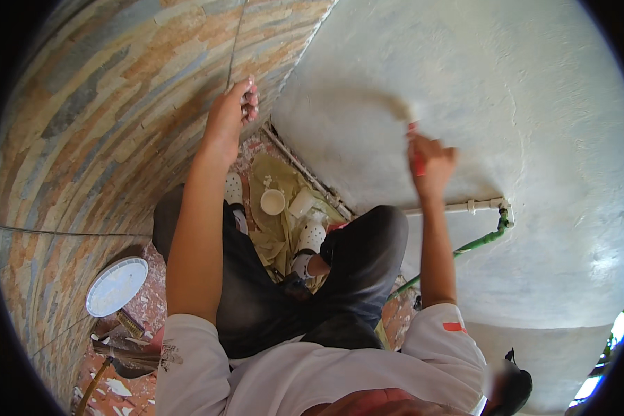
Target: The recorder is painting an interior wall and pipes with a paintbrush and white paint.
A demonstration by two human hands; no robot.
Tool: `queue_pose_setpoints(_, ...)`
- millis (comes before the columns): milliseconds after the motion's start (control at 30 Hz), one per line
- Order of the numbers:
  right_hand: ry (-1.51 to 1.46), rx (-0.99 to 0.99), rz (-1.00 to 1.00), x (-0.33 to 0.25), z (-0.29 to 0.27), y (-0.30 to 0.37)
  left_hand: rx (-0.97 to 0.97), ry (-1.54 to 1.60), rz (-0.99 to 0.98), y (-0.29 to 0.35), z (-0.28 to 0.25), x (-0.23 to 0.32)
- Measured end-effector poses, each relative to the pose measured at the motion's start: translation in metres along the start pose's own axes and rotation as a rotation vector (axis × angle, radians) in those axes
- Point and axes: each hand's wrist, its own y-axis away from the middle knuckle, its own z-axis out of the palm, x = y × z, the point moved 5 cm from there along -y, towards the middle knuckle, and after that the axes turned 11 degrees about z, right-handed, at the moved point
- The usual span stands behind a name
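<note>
My right hand (433,163) grips a paintbrush (416,149) by its red handle. The pale bristles are up against the grey-white wall (464,76), smeared by motion. My left hand (241,107) is raised at the stone-patterned wall (145,83), its fingers curled and spotted with white. A thin dark cable (237,45) comes down the wall to that hand; whether the fingers hold it, or anything else, is hidden. Between my feet stands a white cup (272,202) of pale contents, beside a second whitish container (301,204), on a yellowish plastic sheet (263,170).
A white pipe (482,206) and a green hose (482,240) run along the right wall. On the left, a white round lid or tray (118,286) leans near a brush (130,323) and debris. A person in a black cap (516,388) shows at lower right.
</note>
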Motion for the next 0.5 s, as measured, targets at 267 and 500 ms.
queue_pose_setpoints(267,0.262,0.468,0.158,0.046,-0.069,-0.042,-0.028,0.008,0.036,-0.009,0.017,0.006)
queue_pose_setpoints(500,-0.034,-0.213,-0.071,-0.032,0.097,0.075,-0.03,0.052,0.014,-0.005,0.013,-0.003)
